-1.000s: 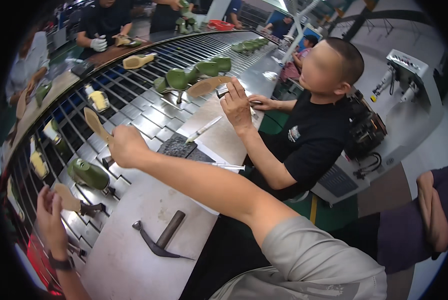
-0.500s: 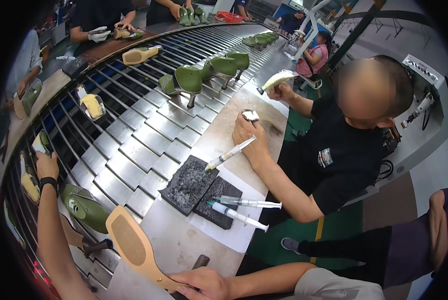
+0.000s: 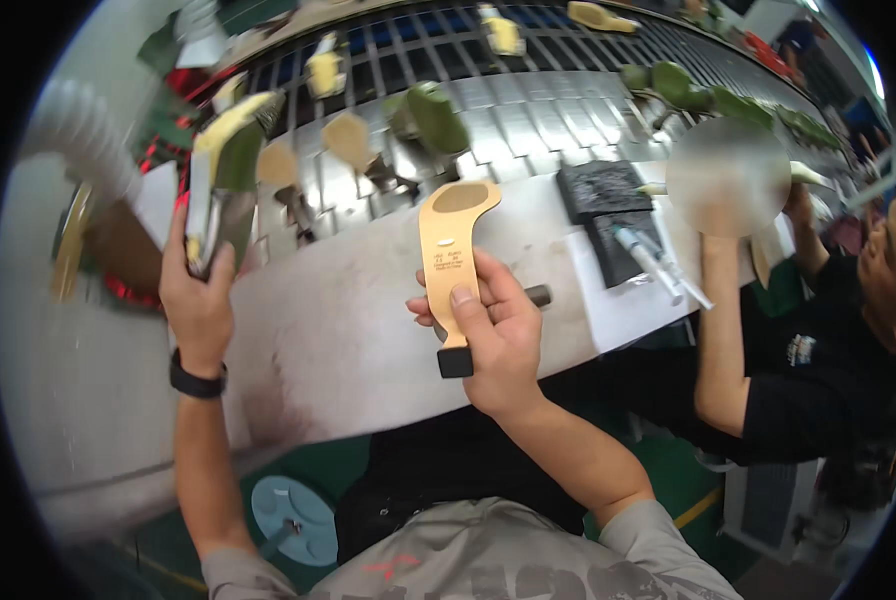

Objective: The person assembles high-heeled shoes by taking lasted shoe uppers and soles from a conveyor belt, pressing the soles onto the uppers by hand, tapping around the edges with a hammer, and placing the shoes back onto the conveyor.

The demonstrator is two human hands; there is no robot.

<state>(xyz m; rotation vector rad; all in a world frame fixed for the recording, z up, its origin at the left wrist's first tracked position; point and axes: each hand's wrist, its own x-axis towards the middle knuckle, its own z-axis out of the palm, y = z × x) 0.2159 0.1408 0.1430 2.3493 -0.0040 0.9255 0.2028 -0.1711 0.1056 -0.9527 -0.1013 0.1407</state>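
Note:
In my left hand [image 3: 200, 300] is a shoe [image 3: 233, 165] with a green side and a pale yellow face, raised at the table's left end and blurred by motion. My thumb and fingers close around its lower end. My right hand [image 3: 506, 345] grips a tan shoe sole [image 3: 450, 250] in front of me above the table. Its rounded forefoot with a brown patch points away, and a black heel tip [image 3: 455, 362] is at the near end. The thumb presses on the narrow part. A dark rod-like end [image 3: 538, 296] sticks out behind this hand, mostly hidden.
Beyond the table [image 3: 338, 370] runs a slatted metal conveyor [image 3: 513, 125] with a green shoe [image 3: 430, 118] and heeled tan soles [image 3: 348, 140]. On the right are black pads [image 3: 616, 235], syringes [image 3: 658, 265] and a co-worker's arm [image 3: 720, 340]. A ribbed hose [image 3: 83, 130] hangs at left.
My view has swung toward the left end of the table. The left hand has lifted a shoe from the conveyor. The sole in my right hand has come up in front of me.

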